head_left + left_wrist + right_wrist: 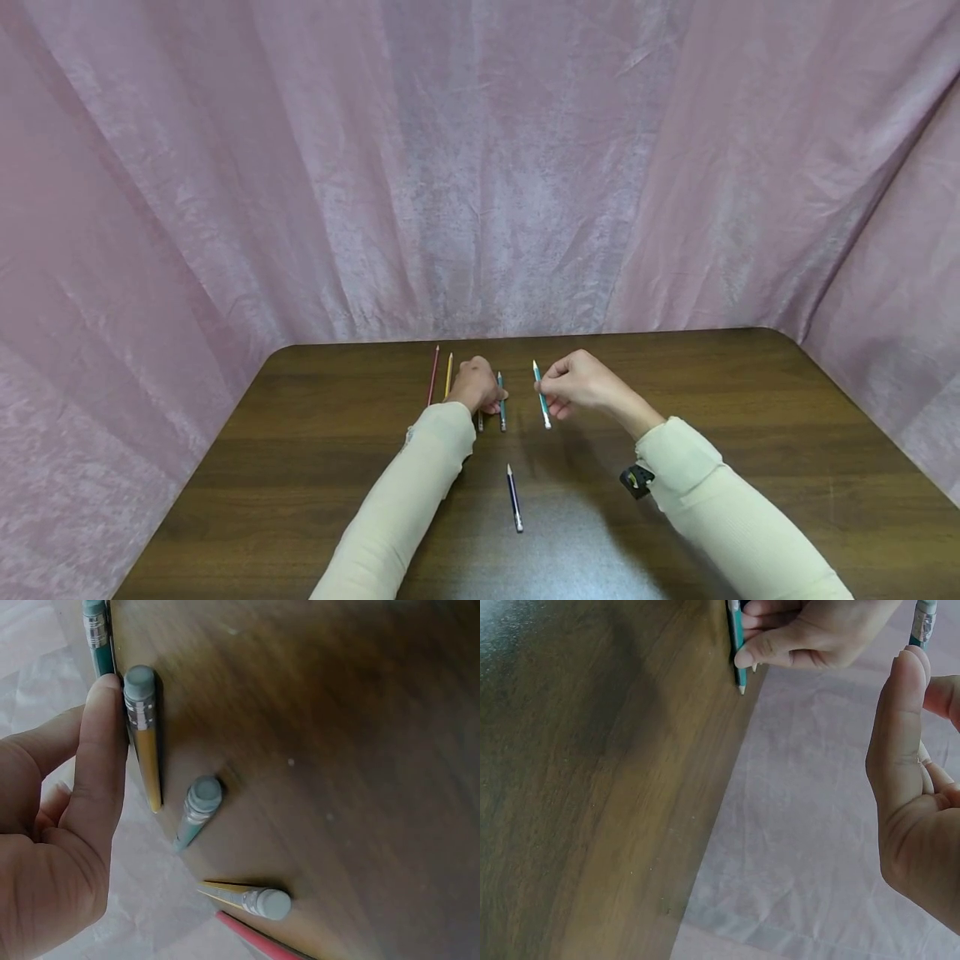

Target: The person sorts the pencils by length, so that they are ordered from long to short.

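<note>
My left hand (477,385) is at the row of pencils, its fingertips pinching a dark teal pencil (502,410) that lies on the table. Just beside those fingers is a yellow pencil (148,757) with a grey eraser. My right hand (581,385) pinches a light teal pencil (543,408) between thumb and finger, its pale point facing away and its white eraser towards me. In the right wrist view only the eraser end of that pencil (923,622) shows above the fingertips.
Left of the left hand lie a red pencil (433,375), another yellow pencil (449,371) and a green pencil (201,799), partly hidden by the hand in the head view. A dark blue pencil (514,500) lies nearer me on the wooden table (300,467). Pink curtains (480,167) hang behind.
</note>
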The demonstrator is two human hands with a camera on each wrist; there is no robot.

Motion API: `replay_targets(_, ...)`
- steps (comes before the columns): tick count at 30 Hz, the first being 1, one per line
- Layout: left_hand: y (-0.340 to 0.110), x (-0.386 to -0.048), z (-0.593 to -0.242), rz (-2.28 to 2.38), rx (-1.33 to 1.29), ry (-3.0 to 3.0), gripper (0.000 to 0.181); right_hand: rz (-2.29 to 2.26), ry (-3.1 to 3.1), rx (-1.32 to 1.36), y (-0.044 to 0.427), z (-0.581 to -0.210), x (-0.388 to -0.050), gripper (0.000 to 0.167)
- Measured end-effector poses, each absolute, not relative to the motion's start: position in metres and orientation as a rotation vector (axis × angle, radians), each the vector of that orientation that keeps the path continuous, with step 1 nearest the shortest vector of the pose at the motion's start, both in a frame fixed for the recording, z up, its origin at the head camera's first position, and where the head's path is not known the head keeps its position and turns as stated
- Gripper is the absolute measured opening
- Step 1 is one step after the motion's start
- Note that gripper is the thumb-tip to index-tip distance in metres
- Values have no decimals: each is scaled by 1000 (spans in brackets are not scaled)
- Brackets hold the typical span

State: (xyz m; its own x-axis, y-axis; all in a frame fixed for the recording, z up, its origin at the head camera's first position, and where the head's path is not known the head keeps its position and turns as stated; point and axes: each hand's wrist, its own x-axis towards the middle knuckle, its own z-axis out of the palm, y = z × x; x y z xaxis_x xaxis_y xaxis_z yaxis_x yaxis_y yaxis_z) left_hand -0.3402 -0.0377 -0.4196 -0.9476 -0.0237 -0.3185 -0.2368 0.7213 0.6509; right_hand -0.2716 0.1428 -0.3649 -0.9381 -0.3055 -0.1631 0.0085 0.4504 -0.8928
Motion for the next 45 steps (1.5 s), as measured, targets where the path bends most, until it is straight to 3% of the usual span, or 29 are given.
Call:
replay_targets(24,-39,-340,-417,1092,-190,2601,20,-1478,2405,-137,131,-383,-292,20)
replay_targets(45,-39,-339,-416,1066,-197,2611,21,-1449,2448,-58,123,-408,-305,15)
